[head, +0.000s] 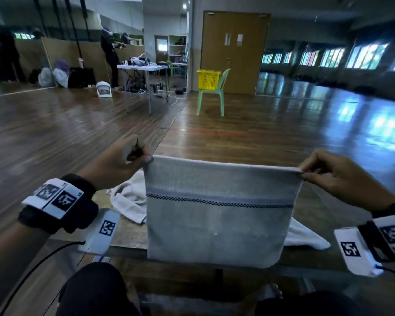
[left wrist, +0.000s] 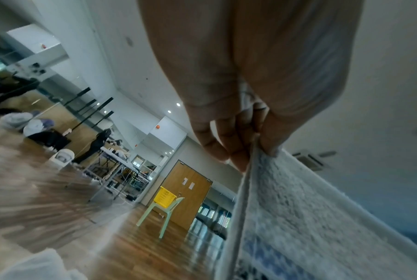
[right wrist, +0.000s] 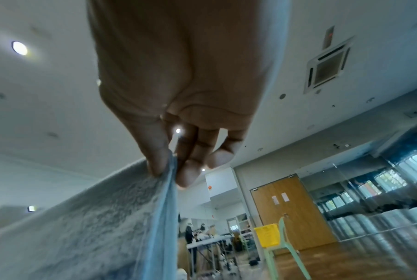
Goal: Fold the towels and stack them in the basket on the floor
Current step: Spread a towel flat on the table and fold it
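Note:
A grey towel [head: 217,224] with a blue band and a dark checked stripe hangs doubled over, stretched flat in front of me above a low wooden table [head: 128,233]. My left hand [head: 123,160] pinches its top left corner between thumb and fingers [left wrist: 238,151]. My right hand [head: 328,174] pinches the top right corner, thumb [right wrist: 157,155] on the near side. Behind the held towel, more white towels [head: 130,197] lie crumpled on the table. A yellow basket [head: 208,79] sits on a green chair far across the room; no basket on the floor shows.
The green plastic chair [head: 212,96] stands before brown double doors [head: 235,51]. A white folding table [head: 144,69] with gear, cables and a person beside it is at the back left. Wooden floor stretches between. My dark-clothed knees [head: 96,290] are at the bottom.

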The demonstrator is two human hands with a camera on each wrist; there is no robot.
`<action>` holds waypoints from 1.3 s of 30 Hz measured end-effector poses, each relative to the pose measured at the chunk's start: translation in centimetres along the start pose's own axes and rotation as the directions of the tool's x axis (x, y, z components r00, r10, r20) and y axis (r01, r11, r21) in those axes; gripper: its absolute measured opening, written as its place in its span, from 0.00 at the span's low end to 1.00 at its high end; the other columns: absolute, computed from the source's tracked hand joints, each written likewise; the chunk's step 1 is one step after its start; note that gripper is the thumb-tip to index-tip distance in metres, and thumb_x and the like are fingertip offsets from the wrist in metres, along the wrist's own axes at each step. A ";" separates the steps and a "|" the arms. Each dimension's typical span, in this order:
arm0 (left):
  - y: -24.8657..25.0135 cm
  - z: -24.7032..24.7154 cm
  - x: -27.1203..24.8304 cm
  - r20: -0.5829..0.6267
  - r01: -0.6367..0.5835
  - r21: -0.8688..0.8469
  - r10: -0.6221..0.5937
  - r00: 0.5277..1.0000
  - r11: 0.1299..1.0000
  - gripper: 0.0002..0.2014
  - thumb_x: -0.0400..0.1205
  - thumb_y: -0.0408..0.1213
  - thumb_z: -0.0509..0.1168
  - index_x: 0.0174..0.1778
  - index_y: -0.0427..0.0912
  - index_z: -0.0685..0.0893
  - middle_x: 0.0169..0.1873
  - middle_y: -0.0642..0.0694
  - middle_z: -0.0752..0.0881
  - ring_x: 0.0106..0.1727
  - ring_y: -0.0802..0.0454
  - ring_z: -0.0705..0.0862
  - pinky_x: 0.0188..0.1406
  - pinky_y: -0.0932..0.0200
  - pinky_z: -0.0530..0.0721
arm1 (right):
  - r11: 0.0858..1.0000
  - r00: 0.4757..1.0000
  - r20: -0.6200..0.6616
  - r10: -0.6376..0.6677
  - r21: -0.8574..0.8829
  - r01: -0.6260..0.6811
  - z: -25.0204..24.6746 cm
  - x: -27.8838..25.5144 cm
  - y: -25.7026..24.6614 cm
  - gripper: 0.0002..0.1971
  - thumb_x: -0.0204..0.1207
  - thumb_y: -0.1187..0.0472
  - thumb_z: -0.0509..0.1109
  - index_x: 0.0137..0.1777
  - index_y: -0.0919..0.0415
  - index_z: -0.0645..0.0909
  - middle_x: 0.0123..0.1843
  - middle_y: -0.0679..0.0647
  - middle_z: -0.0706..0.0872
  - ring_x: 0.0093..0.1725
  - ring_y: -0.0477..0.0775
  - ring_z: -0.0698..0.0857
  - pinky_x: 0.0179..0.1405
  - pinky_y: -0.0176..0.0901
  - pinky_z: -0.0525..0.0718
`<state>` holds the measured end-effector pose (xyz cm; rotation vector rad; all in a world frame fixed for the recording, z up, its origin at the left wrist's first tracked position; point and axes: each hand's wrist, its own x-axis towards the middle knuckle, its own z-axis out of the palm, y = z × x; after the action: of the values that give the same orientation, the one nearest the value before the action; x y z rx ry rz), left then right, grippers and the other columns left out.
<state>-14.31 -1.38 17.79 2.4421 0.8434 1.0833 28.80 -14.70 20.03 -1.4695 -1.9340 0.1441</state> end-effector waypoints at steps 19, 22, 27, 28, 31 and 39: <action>0.3 2.2 1.5 -0.089 -0.100 0.270 0.128 0.988 0.958 0.12 0.77 0.42 0.63 0.42 0.36 0.85 0.34 0.48 0.85 0.37 0.59 0.77 0.39 0.80 0.72 | 0.966 0.994 -0.087 -0.064 -0.254 0.040 2.4 3.6 2.1 0.12 0.62 0.78 0.75 0.36 0.60 0.88 0.34 0.54 0.84 0.35 0.52 0.81 0.37 0.28 0.74; -2.1 4.0 -1.4 0.195 0.025 0.186 -0.062 0.979 0.982 0.08 0.78 0.43 0.66 0.42 0.42 0.85 0.34 0.52 0.85 0.39 0.60 0.82 0.37 0.74 0.75 | 0.968 0.981 0.185 0.058 -0.251 -0.010 5.0 2.0 4.2 0.21 0.63 0.74 0.77 0.31 0.42 0.82 0.32 0.42 0.83 0.44 0.43 0.82 0.35 0.25 0.75; -6.7 9.4 -4.9 0.367 0.173 0.293 -0.277 0.888 0.941 0.02 0.80 0.38 0.67 0.42 0.49 0.82 0.35 0.54 0.83 0.38 0.54 0.82 0.41 0.60 0.80 | 0.934 0.814 0.520 0.258 -0.349 -0.072 11.1 0.5 6.4 0.21 0.67 0.67 0.74 0.27 0.39 0.73 0.29 0.37 0.78 0.30 0.30 0.79 0.35 0.24 0.73; -7.6 10.3 -5.5 0.387 0.195 0.295 -0.304 0.871 0.935 0.03 0.80 0.38 0.67 0.42 0.50 0.81 0.34 0.56 0.82 0.37 0.55 0.81 0.39 0.63 0.78 | 0.928 0.782 0.555 0.284 -0.364 -0.079 12.0 0.2 6.7 0.19 0.68 0.66 0.72 0.28 0.40 0.73 0.30 0.37 0.78 0.31 0.31 0.78 0.35 0.24 0.72; -9.7 12.1 -7.3 0.442 0.219 0.279 -0.328 0.835 0.935 0.09 0.80 0.38 0.66 0.39 0.57 0.74 0.33 0.64 0.78 0.33 0.68 0.76 0.34 0.74 0.72 | 0.932 0.735 0.601 0.314 -0.342 -0.118 13.7 -0.8 8.1 0.13 0.70 0.63 0.73 0.33 0.43 0.78 0.34 0.36 0.81 0.36 0.33 0.79 0.37 0.21 0.73; -12.5 15.2 -8.2 0.429 0.291 0.282 -0.392 0.814 0.914 0.01 0.82 0.38 0.63 0.47 0.46 0.79 0.44 0.51 0.83 0.46 0.53 0.82 0.41 0.64 0.71 | 0.941 0.780 0.526 0.339 -0.193 -0.279 17.1 -2.4 11.5 0.07 0.77 0.63 0.69 0.44 0.47 0.80 0.47 0.46 0.86 0.50 0.47 0.83 0.52 0.36 0.77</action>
<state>-11.96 1.93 -3.13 2.4168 1.2019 0.2458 28.48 -7.45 0.61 -1.9757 -2.1392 0.7018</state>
